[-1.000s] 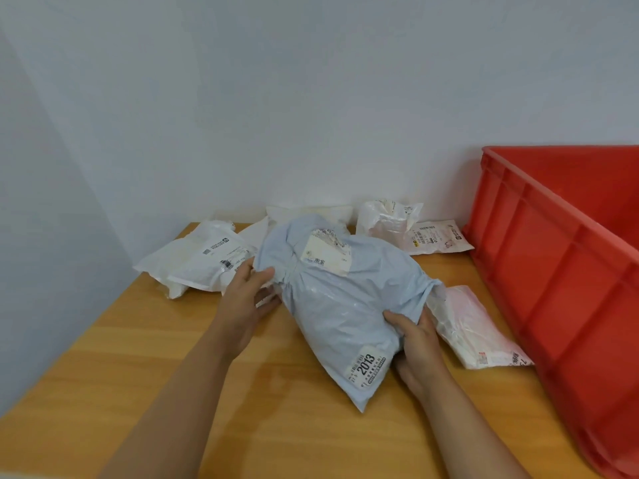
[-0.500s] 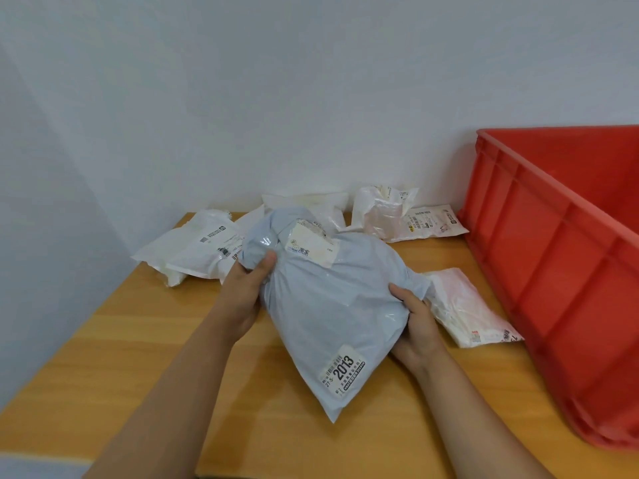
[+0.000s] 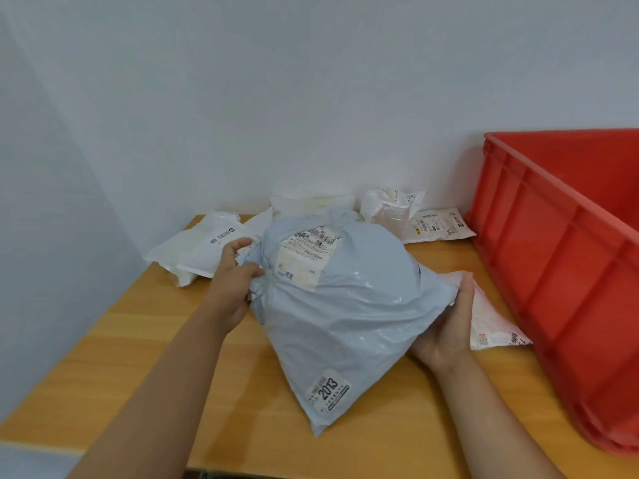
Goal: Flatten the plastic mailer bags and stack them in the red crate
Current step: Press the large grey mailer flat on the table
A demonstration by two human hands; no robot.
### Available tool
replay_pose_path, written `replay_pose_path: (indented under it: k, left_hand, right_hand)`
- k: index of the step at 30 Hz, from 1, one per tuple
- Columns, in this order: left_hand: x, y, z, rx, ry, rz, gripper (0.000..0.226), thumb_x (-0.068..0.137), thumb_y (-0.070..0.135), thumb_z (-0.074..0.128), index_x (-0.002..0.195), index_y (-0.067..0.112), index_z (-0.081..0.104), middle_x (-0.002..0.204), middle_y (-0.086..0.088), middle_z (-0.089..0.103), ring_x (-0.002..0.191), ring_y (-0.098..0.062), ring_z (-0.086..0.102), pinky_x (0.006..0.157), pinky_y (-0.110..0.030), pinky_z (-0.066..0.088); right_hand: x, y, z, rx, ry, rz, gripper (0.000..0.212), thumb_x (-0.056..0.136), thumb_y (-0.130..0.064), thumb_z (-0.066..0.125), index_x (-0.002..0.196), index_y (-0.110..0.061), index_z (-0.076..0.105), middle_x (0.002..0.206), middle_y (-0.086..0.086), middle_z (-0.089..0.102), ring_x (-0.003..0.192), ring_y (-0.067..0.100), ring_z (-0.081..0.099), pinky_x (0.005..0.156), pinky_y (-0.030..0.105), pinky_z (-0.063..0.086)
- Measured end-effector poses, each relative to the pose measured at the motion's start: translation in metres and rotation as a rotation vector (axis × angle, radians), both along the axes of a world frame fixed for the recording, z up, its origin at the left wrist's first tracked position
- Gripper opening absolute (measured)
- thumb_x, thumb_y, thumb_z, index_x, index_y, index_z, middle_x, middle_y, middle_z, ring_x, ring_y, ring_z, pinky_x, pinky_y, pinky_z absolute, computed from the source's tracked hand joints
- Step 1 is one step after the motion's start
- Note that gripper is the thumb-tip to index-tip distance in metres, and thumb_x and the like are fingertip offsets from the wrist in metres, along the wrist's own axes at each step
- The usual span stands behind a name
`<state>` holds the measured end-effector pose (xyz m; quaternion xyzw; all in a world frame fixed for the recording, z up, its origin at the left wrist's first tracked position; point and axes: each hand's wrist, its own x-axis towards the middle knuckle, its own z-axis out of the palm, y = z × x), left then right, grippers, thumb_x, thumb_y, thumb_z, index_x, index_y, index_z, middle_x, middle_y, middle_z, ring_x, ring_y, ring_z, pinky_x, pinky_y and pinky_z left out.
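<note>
Blue bag (image 3: 345, 305) puffed, held just above table (image 3: 138, 357), long axis far-left to near. Left hand (image 3: 230, 288) pinches its far-left edge; right hand (image 3: 449, 326) cups right edge. Crate (image 3: 560, 271) right, nearer right hand.

I hold the big mailer bag (image 3: 345, 305) over the middle of the table (image 3: 145, 357), my left hand (image 3: 231, 288) on its left edge, my right hand (image 3: 446, 326) on its right. Behind it to the left lie two mailers (image 3: 204, 247), behind to the right another mailer (image 3: 435, 224). One more bag (image 3: 491, 323) lies just beyond my right hand, and the crate (image 3: 567, 271) stands at the table's right side
</note>
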<state>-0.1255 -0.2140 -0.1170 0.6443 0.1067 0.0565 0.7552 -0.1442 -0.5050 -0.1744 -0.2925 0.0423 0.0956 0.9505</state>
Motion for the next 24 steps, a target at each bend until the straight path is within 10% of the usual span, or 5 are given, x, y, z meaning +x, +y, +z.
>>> replay_pose_path:
  k: [5, 8, 12, 24]
  left_hand:
    - [0.006, 0.014, 0.016, 0.205, -0.025, -0.003, 0.063, 0.079, -0.014, 0.037, 0.116, 0.029, 0.065, 0.124, -0.012, 0.063, 0.11, -0.031, 0.061, 0.08, -0.038, 0.054]
    - [0.008, 0.017, 0.025, 0.32, -0.021, -0.017, 0.057, 0.082, -0.005, 0.042, 0.124, 0.026, 0.063, 0.124, -0.007, 0.065, 0.11, -0.025, 0.062, 0.083, -0.036, 0.053]
    - [0.011, 0.019, 0.028, 0.323, 0.012, -0.167, 0.051, 0.079, 0.047, 0.072, 0.122, 0.02, 0.065, 0.118, -0.001, 0.071, 0.109, -0.019, 0.067, 0.099, -0.043, 0.05]
    - [0.007, 0.016, 0.013, 0.789, -0.119, 0.243, 0.04, 0.087, 0.042, 0.071, 0.084, 0.018, 0.039, 0.074, 0.004, 0.041, 0.067, -0.013, 0.04, 0.059, -0.03, 0.033]
  right_hand:
    - [0.001, -0.004, -0.003, -0.093, 0.03, 0.091, 0.078, 0.089, -0.073, 0.038, 0.137, -0.015, 0.06, 0.145, 0.016, 0.052, 0.136, 0.037, 0.047, 0.118, 0.052, 0.026]
    - [0.0, -0.002, -0.004, -0.234, -0.03, 0.138, 0.048, 0.094, -0.043, 0.048, 0.126, -0.013, 0.069, 0.137, 0.018, 0.059, 0.123, 0.034, 0.06, 0.102, 0.045, 0.049]
    - [0.003, 0.002, -0.01, -0.326, -0.104, 0.178, 0.048, 0.09, -0.007, 0.062, 0.137, -0.01, 0.057, 0.134, 0.018, 0.062, 0.121, 0.034, 0.061, 0.093, 0.041, 0.056]
    - [0.006, 0.001, -0.006, -0.306, -0.014, -0.028, 0.03, 0.092, -0.009, 0.057, 0.121, -0.005, 0.064, 0.116, 0.012, 0.071, 0.099, 0.022, 0.07, 0.076, 0.029, 0.059]
